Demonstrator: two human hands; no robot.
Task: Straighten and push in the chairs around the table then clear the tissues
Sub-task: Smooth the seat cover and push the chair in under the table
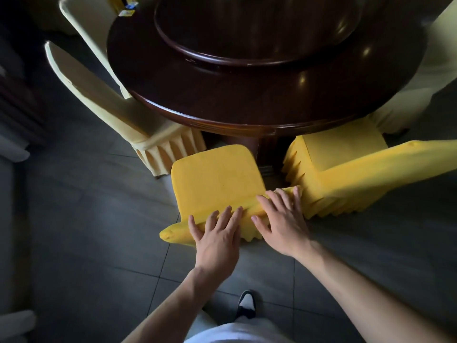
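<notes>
Hands, left (217, 233) and right (282, 224), grip flat on yellow fabric chair (212, 184) backrest.

Open tiled floor (94, 219) lies left of the yellow chair (215, 179); a second yellow chair (346, 169) crowds its right side, and the round worktop (247, 115) rim blocks the way ahead, a pale chair (138, 125) flanking left.

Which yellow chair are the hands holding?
The middle chair, straight ahead: both hands, left hand and right hand, rest on its backrest. The others stand untouched.
</notes>
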